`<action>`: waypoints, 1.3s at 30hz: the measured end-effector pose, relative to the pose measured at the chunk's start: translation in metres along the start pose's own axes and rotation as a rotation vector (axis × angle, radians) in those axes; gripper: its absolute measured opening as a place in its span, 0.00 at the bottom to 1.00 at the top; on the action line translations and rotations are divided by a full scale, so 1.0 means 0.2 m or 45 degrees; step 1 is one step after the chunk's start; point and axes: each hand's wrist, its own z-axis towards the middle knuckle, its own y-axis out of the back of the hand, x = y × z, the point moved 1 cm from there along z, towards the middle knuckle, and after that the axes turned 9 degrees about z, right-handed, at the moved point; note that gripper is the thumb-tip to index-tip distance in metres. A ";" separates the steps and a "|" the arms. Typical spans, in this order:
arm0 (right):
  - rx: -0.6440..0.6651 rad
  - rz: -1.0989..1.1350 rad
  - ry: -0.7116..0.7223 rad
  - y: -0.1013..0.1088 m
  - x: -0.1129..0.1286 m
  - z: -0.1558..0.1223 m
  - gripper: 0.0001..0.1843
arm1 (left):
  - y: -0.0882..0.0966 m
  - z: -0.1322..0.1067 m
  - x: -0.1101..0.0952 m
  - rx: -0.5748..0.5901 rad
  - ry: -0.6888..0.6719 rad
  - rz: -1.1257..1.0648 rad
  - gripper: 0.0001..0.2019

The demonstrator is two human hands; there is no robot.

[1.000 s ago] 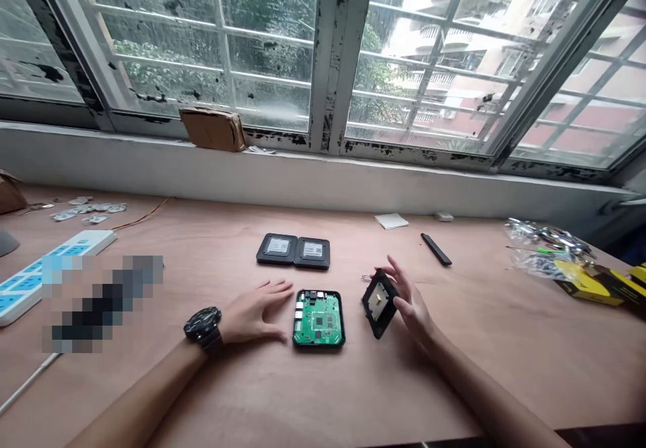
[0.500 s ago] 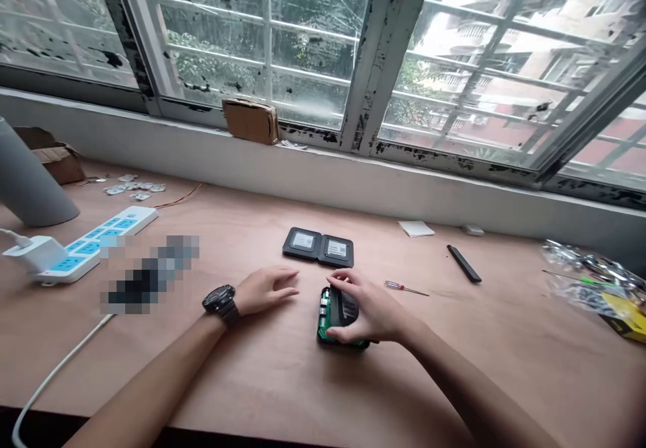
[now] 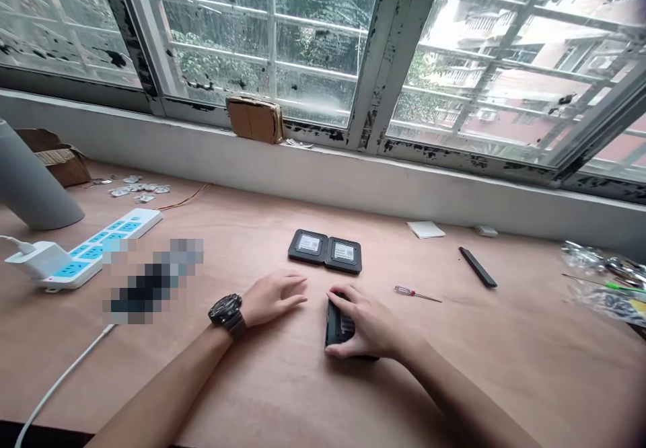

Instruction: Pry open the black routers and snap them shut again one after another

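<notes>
The right hand [image 3: 366, 323] arches over a black rectangular plastic casing [image 3: 334, 327], which lies on the pale plywood desk [image 3: 454, 374] near the middle. Its grip is closed on the casing from above, with the fingertips over the far edge and the thumb at the near edge. Most of the casing is hidden under the palm, and only a ribbed dark strip shows between the fingers. The left hand [image 3: 275, 298] lies open and palm down on the desk, just left of the casing and not touching it, with a black wristwatch [image 3: 226, 311] on its wrist.

Farther away, two square black cases with silver labels [image 3: 325, 251] sit side by side. To the right lie a slim red-handled screwdriver [image 3: 414, 294], a flat black bar [image 3: 478, 267] and a crumpled clear plastic bag [image 3: 600, 296]. At left, a white power strip with blue sockets [image 3: 85, 257] holds a white charger [image 3: 38, 259].
</notes>
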 end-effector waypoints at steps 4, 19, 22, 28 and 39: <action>0.000 0.002 0.002 0.00 0.00 0.00 0.51 | 0.00 0.00 0.00 -0.014 0.017 0.006 0.21; 0.024 -0.078 -0.019 -0.01 0.03 0.00 0.53 | 0.00 0.00 -0.01 -0.036 0.041 -0.019 0.19; 0.043 -0.092 -0.026 -0.01 0.03 0.00 0.53 | 0.00 0.00 -0.01 -0.040 0.048 -0.023 0.19; 0.042 -0.098 -0.008 -0.01 0.03 -0.01 0.51 | 0.00 0.01 -0.01 -0.051 0.029 -0.040 0.18; 0.003 -0.170 -0.007 -0.02 0.04 -0.01 0.50 | -0.01 0.00 0.00 -0.049 0.020 -0.038 0.18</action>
